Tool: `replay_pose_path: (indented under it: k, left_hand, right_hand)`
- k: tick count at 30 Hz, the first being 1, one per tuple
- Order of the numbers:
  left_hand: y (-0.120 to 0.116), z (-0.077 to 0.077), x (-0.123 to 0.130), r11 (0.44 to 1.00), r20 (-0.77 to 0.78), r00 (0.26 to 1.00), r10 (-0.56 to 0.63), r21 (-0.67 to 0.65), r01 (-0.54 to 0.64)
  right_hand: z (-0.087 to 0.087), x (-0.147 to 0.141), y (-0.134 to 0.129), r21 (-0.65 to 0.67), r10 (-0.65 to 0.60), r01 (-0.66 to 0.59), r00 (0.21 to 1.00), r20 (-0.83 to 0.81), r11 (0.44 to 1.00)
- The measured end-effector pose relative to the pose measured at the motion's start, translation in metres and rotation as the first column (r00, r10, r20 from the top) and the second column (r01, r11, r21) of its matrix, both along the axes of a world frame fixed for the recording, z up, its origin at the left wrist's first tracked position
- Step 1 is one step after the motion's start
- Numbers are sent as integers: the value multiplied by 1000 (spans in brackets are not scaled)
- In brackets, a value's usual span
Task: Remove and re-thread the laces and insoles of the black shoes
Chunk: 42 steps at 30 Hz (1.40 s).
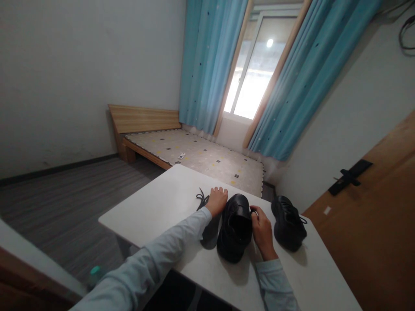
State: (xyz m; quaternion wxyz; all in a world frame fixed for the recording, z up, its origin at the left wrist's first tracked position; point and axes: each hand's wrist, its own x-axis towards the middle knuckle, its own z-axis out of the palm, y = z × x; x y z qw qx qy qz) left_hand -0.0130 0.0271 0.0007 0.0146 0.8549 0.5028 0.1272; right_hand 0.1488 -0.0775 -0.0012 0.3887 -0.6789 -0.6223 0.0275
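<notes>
A black lace-up shoe [235, 229] stands on the white table [152, 205], its opening facing me. Against its right side is my right hand [262, 231], fingers closed at the upper edge. To the left of that shoe lies a dark grey insole [210, 235], partly under my left sleeve. My left hand [217, 201] is at the insole's far end with its fingers curled down; whatever they hold is hidden. Black shoelaces [202, 198] lie just left of that hand. The second black shoe [289, 223] rests farther right, apart from both hands.
Beyond the table is a low wooden bed with a patterned mattress [207, 149], on which a small white remote [182, 156] lies. A wooden door [372, 207] is at the right. Something black [181, 296] sits below the table's near edge, and a green-capped bottle [95, 272] is at lower left.
</notes>
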Motion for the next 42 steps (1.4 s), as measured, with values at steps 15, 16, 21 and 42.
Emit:
replay_pose_path:
  k: [15,16,21,42]
  left_hand:
    - [1,-25,10,986,40,986,161,38,-163]
    - [1,-23,10,986,46,986,159,36,-161]
    - [2,-3,0,991,70,988,135,-28,-133]
    - [-47,147,-67,806,195,808,-556,-111,581]
  right_hand:
    - [1,0,-2,-9,-3,3,1000,-6,1000]
    - [1,0,-2,-12,-3,3,1000,-6,1000]
    - [0,1,-2,-9,2,-2,1000,-11,1000]
    - [-6,5,5,109,346,-332,924,-162,937]
